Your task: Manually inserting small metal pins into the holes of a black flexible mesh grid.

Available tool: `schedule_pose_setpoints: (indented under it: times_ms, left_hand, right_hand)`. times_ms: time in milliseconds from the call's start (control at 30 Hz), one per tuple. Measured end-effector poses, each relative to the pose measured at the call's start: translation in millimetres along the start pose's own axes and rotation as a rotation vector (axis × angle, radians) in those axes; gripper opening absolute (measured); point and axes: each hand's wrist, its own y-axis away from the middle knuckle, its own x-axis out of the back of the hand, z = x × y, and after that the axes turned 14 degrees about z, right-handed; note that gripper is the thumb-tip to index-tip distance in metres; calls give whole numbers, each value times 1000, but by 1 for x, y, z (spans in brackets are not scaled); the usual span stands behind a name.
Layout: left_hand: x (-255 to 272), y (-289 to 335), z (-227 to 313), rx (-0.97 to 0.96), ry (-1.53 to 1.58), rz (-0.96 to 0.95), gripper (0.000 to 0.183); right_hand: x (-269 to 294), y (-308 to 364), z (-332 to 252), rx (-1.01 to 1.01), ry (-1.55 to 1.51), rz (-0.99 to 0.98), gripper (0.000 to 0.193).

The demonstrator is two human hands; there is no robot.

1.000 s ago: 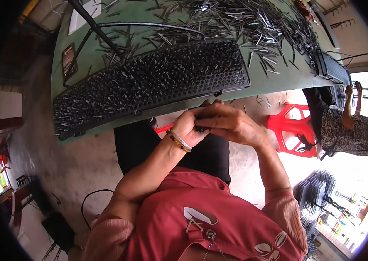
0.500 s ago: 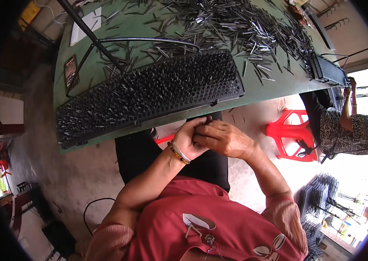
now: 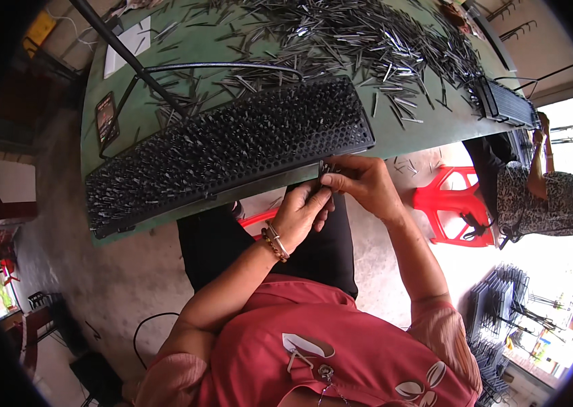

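Just below the front edge of a long black perforated rack (image 3: pixel 330 144), my two hands meet. Between the thumb and fingers of my right hand (image 3: pixel 366 186) are a few slim dark metal pieces (image 3: pixel 327 169), their tips pointing up by the rack's edge. My left hand (image 3: pixel 300 216) is closed right beside it, its thumb and fingertips against the lower end of those pieces. Whether more pieces lie inside the left palm is hidden. Dense rows of similar slim pieces (image 3: pixel 232 132) stand upright in the rack's holes; bare holes show along its front right part.
A large pile of loose slim pieces (image 3: pixel 381 41) spreads over the green table (image 3: pixel 429 132). A black metal stand (image 3: pixel 139 61) rises behind the rack, near a phone (image 3: pixel 106 115) and a white sheet (image 3: pixel 127 49). At right are a red stool (image 3: pixel 452 203) and another person (image 3: pixel 547 203).
My hands have come apart slightly from a clasp. My right hand has moved up and right toward the rack's edge, and the slim pieces now show between its fingers.
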Motion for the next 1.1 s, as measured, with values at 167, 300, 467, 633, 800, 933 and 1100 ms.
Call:
schedule_pose_setpoints:
  times_ms: [167,300,467,633,800,933,1100]
  left_hand:
    - [-1,1,-3,9,58,85,19]
    - [-3,1,-6,-24,64,110,20]
    - [-1,-2,-10,-14,87,222,22]
    - [-2,-2,-12,10,154,218,23]
    - [0,-1,-14,9,144,196,24]
    - [0,0,-13,21,132,193,24]
    - [1,-1,-15,30,147,185,25]
  right_hand:
    - [0,2,8,41,44,88,26]
    - [1,3,9,-25,37,66,22]
    - [1,0,5,33,-124,170,17]
    - [2,-26,-11,347,65,307,16]
    - [1,-52,-14,509,245,276,16]
    - [7,-62,-11,492,219,198,16]
    - [13,-69,-6,514,190,133,15]
